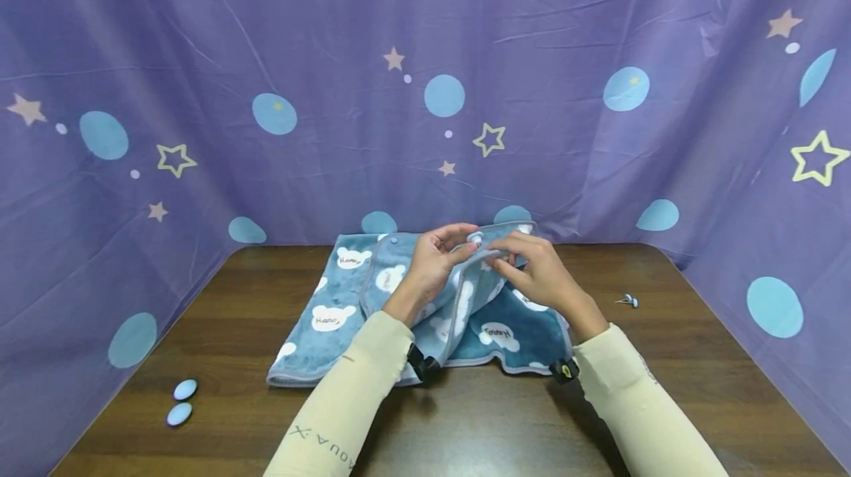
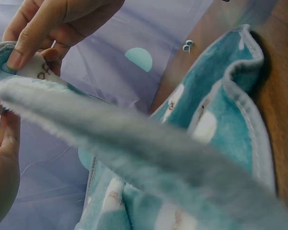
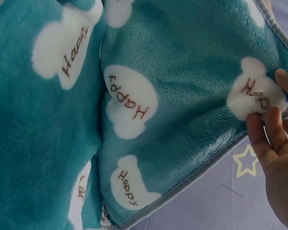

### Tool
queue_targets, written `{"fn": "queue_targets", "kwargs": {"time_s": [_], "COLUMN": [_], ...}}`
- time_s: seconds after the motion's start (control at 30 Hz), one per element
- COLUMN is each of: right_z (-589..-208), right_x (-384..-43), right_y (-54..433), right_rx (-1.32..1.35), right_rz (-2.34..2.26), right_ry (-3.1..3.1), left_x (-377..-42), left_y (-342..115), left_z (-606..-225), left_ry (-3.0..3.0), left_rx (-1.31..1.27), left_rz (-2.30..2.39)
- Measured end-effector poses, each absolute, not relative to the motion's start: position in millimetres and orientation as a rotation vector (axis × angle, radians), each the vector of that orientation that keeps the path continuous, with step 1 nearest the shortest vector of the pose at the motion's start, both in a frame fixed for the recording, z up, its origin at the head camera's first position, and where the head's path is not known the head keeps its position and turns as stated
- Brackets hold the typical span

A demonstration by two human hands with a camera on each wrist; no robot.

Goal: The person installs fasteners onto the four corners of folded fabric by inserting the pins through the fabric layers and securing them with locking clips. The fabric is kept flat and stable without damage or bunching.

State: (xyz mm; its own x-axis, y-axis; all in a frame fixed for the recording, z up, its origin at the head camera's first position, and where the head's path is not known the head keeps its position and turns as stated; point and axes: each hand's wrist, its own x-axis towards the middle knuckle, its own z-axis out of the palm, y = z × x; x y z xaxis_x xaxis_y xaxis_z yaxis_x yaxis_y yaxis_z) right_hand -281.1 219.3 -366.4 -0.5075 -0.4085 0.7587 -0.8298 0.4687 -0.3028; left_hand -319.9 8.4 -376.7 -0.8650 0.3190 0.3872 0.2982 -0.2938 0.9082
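Observation:
A teal blanket (image 1: 332,318) with white bear heads marked "Happy" and grey edging lies on the table, part of it raised and folded over. My left hand (image 1: 435,261) pinches a small light blue, mushroom-shaped clip (image 1: 475,238) beside the lifted edging. My right hand (image 1: 535,270) grips the blanket edge between thumb and fingers; in the right wrist view its fingertips (image 3: 257,127) press on the cloth near a corner. In the left wrist view, blurred edging (image 2: 134,139) crosses in front and partly hides my left hand.
Two light blue oval caps (image 1: 185,389) lie at the table's left. Two small blue-headed pins (image 1: 629,301) lie to the right. Another blue button (image 1: 394,241) sits on the blanket's back left. A purple curtain (image 1: 346,167) with stars and dots hangs behind the brown table (image 1: 233,314).

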Motion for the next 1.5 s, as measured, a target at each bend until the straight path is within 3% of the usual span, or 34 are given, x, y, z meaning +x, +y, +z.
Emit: {"fn": "queue_targets", "kwargs": {"time_s": [0.8, 1.17, 1.5], "right_z": [-373, -365, -357], "right_x": [-278, -280, -281], "right_y": [224, 232, 245], "right_rx": [0.918, 0.785, 0.761], "right_rz": [0.928, 0.883, 0.91], "right_ry": [-2.165, -2.276, -2.413], "left_x": [-304, -283, -290], "left_y": [1, 7, -5], "left_z": [-379, -362, -362], "left_ry": [2.006, 2.69, 2.762], "left_rx": [0.862, 1.341, 1.256], "left_rz": [2.166, 1.417, 1.294]}}
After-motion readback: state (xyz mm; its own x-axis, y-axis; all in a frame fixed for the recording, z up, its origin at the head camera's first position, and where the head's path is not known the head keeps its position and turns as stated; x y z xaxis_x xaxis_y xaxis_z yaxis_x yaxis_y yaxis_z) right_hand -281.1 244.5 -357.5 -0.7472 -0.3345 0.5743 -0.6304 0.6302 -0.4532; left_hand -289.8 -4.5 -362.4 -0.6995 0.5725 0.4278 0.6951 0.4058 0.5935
